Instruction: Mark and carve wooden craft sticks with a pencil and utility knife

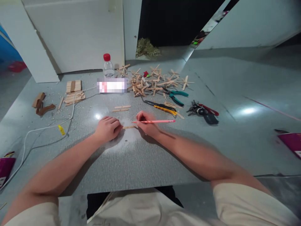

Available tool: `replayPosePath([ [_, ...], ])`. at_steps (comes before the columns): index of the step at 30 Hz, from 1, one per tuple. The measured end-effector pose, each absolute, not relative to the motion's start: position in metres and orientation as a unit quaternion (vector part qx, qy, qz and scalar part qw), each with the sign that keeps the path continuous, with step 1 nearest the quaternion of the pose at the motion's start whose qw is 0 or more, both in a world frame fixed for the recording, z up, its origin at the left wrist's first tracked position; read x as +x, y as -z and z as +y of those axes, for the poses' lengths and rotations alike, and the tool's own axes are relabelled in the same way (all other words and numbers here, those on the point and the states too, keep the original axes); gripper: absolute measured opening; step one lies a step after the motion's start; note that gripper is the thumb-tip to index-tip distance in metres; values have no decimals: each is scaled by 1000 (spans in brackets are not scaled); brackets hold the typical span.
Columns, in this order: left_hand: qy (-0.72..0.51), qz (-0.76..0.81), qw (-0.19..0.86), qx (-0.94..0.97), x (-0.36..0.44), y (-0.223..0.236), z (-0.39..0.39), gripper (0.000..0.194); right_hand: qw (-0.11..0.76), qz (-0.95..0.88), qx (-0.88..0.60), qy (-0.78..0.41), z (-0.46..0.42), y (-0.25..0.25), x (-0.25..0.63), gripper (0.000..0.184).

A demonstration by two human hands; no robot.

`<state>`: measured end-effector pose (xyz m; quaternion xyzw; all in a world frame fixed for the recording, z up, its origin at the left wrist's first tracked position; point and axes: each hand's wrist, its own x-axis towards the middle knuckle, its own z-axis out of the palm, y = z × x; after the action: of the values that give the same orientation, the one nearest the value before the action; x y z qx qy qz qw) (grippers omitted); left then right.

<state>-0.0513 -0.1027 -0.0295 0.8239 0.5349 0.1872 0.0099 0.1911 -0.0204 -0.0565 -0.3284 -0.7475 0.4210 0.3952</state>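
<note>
My left hand [108, 128] rests on the grey table [145, 163] with fingers curled, pressing down one end of a short wooden stick [130, 127]. My right hand [145, 125] is closed around a pink pencil [157, 121] that lies nearly level, its tip pointing left just above the stick. Two more loose sticks [121, 108] lie a little farther back.
Behind lie a pile of glued stick crosses [154, 81], green-handled pliers [176, 95], a yellow and black cutter [162, 108], a bunch of keys [203, 110], a red-capped water bottle [108, 66], stacked sticks [74, 92], wood blocks [41, 105] and a white cable [47, 128].
</note>
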Motion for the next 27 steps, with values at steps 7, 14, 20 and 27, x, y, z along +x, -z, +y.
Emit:
replayPosePath([
  [7, -176, 530, 67, 827, -39, 34, -110, 22, 427, -757, -358, -340, -18, 56, 191, 11],
  [14, -188, 567, 91, 797, -38, 36, -109, 14, 392, -820, -352, -225, -3, 52, 197, 4],
  [20, -183, 559, 104, 802, -39, 36, -106, 13, 307, -867, -367, -136, 20, 52, 210, 25],
  [27, -182, 535, 106, 818, -41, 37, -106, 17, 225, -886, -403, -53, 23, 58, 211, 31],
])
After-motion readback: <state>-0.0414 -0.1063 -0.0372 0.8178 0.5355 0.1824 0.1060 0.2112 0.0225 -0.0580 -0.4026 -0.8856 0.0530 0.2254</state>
